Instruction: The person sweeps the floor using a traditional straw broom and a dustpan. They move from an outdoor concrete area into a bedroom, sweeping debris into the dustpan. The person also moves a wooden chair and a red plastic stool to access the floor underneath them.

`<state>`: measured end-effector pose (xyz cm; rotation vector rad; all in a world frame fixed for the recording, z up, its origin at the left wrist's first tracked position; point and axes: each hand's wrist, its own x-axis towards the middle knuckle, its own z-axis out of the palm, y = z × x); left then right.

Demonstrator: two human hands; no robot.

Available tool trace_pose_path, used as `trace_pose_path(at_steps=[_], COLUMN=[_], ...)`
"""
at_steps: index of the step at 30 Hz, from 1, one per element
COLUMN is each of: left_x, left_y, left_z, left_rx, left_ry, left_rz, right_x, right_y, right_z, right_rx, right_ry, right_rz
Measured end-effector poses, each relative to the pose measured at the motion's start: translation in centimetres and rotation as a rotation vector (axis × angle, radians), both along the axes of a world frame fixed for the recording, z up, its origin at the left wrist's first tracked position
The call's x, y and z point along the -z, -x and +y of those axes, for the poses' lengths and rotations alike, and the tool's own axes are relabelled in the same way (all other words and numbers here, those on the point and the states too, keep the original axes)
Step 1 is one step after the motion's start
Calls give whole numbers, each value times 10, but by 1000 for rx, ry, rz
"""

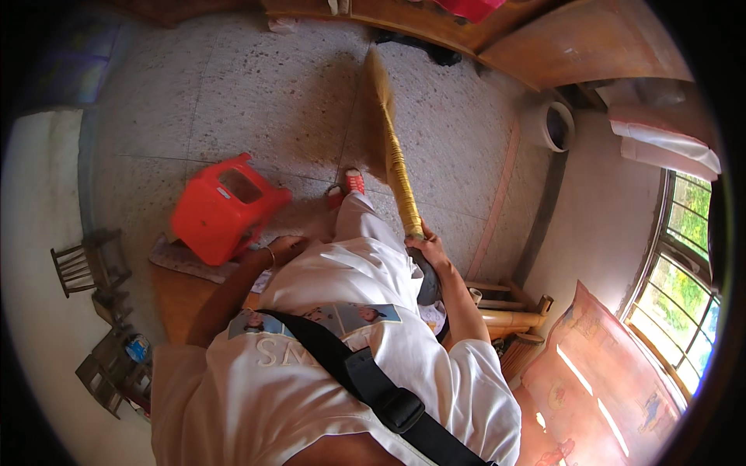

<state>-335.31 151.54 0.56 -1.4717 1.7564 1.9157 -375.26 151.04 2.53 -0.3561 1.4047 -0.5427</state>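
Observation:
My right hand [429,247] is wrapped round the handle end of a broom [399,171], bound in yellow. The broom points away from me, and its brush end is fanned out over the speckled floor. Close against my white trousers at the left is my left hand [287,250], with a band on the wrist. Its fingers are too unclear to read. Just beyond that hand a red plastic stool [206,213] lies tipped over, its slotted seat opening showing. One red shoe [354,181] shows past my knee.
Small wooden chairs [93,264] line the left wall. A white bucket [558,126] stands at the far right by the wall. Wooden furniture [590,46] edges the far side, with a black bag [420,46] beneath it. Bamboo furniture [513,317] is near my right elbow.

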Motion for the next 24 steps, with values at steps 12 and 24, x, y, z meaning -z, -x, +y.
trace_pose_path(at_steps=[12, 24], left_x=[61, -4], left_y=[-59, -126], left_z=[-64, -199], left_rx=[-259, 13], left_ry=[-118, 456], left_rz=[117, -50], right_x=[29, 119], right_y=[13, -55], right_z=[-98, -258], right_rx=[223, -298], right_ry=[34, -70], right_rz=[449, 768])
